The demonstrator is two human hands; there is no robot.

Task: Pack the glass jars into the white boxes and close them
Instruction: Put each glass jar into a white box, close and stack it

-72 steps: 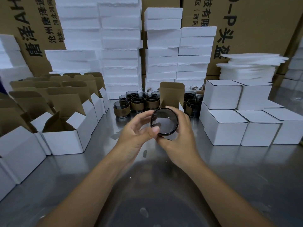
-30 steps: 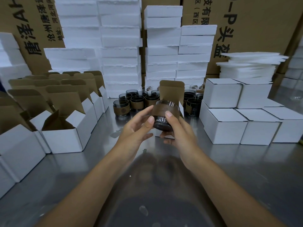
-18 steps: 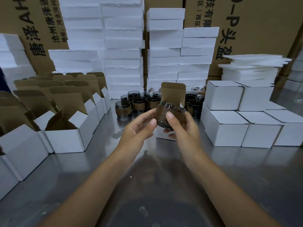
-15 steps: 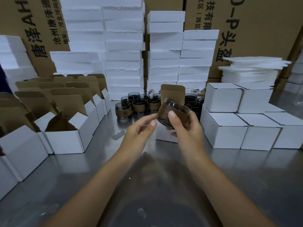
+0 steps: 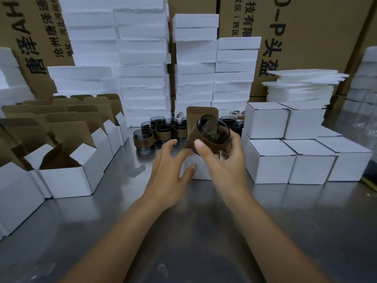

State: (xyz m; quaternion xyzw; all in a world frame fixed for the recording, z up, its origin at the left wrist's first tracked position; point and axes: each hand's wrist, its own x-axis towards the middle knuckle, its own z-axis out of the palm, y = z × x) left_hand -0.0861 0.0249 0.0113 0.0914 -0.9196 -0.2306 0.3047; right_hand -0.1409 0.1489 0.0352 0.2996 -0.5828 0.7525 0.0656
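My right hand grips a dark glass jar with a brown sleeve, tilted so its mouth faces up and toward me. It hangs just above an open white box whose brown lid flap stands upright behind it. My left hand is beside the jar, fingers spread and relaxed, touching the box's front left side and holding nothing. Several more sleeved jars stand grouped behind the box.
Rows of open white boxes with raised flaps fill the left. Closed white boxes are stacked at the right. White foam blocks, thin foam sheets and big cardboard cartons line the back. The metal table reflects my arms.
The jar went from facing me bottom-on to tilted over the open box in my right hand. My left hand let go of it and dropped to the box's side.
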